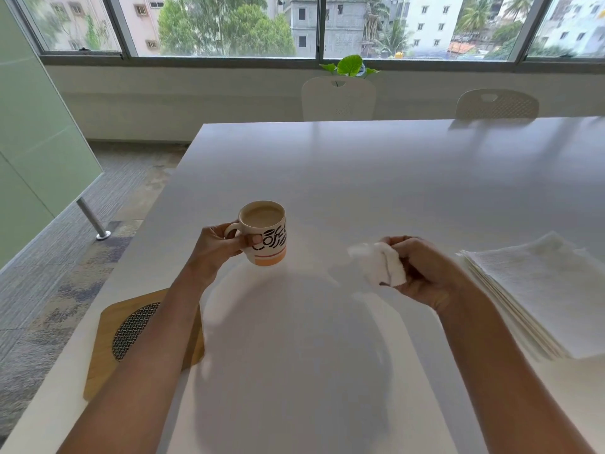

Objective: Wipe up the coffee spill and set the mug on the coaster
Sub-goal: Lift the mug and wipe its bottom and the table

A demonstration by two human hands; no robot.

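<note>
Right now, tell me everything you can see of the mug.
The mug is cream ceramic by the look of it, with black "Coff" lettering, a thin brown stripe and an orange band at its base. It holds milky coffee close to the rim. It stands upright, at or just above the white table; contact is unclear. The left hand grips its handle, thumb on the wall. It is not on the coaster.

1. A white worktop fills most of the view.
2. A stack of white paper napkins lies at its right edge.
3. Two white chairs stand along the far side.
4. A green-leaved plant rises behind the left chair, before the window.
5. A frosted glass partition stands at left.
</note>
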